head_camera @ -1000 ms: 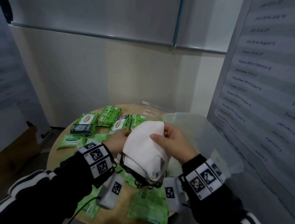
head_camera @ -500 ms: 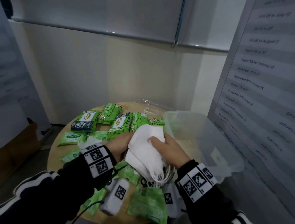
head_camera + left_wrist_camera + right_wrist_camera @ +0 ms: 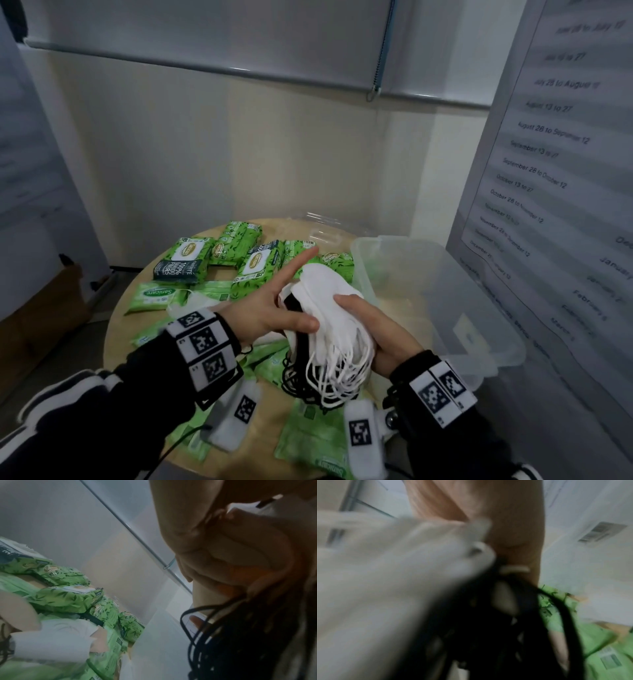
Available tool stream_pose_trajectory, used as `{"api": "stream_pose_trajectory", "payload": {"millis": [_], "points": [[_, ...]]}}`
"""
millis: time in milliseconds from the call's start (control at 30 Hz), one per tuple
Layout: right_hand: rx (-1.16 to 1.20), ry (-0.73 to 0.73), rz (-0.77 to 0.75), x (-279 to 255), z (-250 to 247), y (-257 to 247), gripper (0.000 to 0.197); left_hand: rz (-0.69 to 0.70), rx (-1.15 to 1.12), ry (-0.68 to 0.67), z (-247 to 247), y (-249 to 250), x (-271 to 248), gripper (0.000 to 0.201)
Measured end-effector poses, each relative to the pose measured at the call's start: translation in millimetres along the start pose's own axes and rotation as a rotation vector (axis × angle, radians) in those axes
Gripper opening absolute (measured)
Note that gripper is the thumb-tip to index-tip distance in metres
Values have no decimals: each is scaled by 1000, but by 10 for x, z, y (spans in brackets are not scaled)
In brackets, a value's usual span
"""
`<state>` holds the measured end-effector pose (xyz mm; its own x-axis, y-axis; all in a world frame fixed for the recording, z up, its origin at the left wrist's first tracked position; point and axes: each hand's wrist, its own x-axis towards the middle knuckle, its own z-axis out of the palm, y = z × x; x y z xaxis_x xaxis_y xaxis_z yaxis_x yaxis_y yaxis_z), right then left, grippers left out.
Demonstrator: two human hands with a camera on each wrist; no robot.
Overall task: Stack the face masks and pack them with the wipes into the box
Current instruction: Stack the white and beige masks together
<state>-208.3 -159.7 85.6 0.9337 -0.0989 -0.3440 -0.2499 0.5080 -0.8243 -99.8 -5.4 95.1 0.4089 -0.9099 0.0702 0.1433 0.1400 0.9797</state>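
A stack of face masks (image 3: 329, 308), white ones over black ones, is held above the round wooden table (image 3: 116, 329). Their white and black ear loops (image 3: 325, 380) dangle below. My right hand (image 3: 363, 322) grips the stack from the right, thumb on top. My left hand (image 3: 274, 301) lies flat against the stack's left side, fingers straight, thumb across the masks. The clear plastic box (image 3: 438, 294) stands just to the right. Green wipes packs (image 3: 257, 263) lie behind and under the hands. In the right wrist view the masks (image 3: 385, 588) are a blur.
A clear lid (image 3: 325, 229) lies at the table's far edge. Another white mask (image 3: 191, 301) lies on the table to the left of my left hand. A wall poster with dates (image 3: 548, 171) rises right of the box. A brown cardboard box (image 3: 41, 301) sits on the floor, left.
The left hand's fingers have straightened and spread against the stack. The stack has tilted toward the box, showing the black masks and the ear loops more. The head view has dropped closer.
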Motion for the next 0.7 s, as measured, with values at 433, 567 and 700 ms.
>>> {"api": "stream_pose_trajectory", "payload": {"millis": [433, 567, 700], "points": [[163, -215, -41, -76, 56, 8, 41, 97, 0, 51, 1, 7, 110, 54], [196, -216, -56, -49, 3, 17, 48, 102, 44, 79, -1, -1, 108, 68], [95, -63, -33, 47, -63, 45, 63, 23, 105, 124, 6, 11, 104, 96]]}}
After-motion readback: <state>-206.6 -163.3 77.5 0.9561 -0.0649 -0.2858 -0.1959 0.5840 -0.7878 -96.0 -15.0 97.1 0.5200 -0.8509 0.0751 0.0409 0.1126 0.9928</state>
